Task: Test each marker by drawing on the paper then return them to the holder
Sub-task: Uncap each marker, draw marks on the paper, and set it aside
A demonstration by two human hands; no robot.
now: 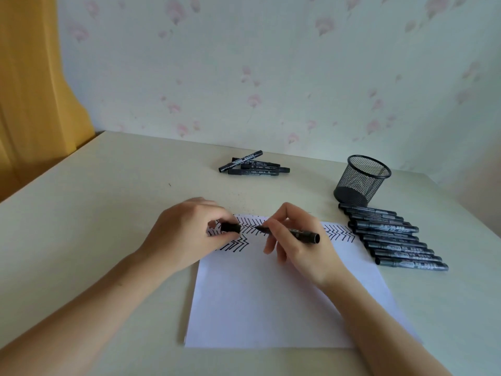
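Sheet of paper (284, 299), white, flat on the cream surface (108, 191) in front of me; its far edge carries rows of black zigzag marks (339, 232). Above that marked edge, my right hand (295, 245) pinches one black marker (291, 232), uncapped, held nearly level with its tip pointing left and its rear end sticking out to the right. My left hand (187, 234), over the paper's far left corner, pinches the black cap (230, 227) between thumb and fingertips; cap and marker tip are just apart, facing each other. Holder (362, 180): black mesh cup, upright, beyond the paper's far right corner, with nothing visible through the mesh. Row of capped black markers (393, 237), laid side by side on the surface just beside the paper's right edge, running from the foot of the holder toward me. Small loose pile of black markers (254, 166), beyond the paper's far edge, well apart from it, near the wall.
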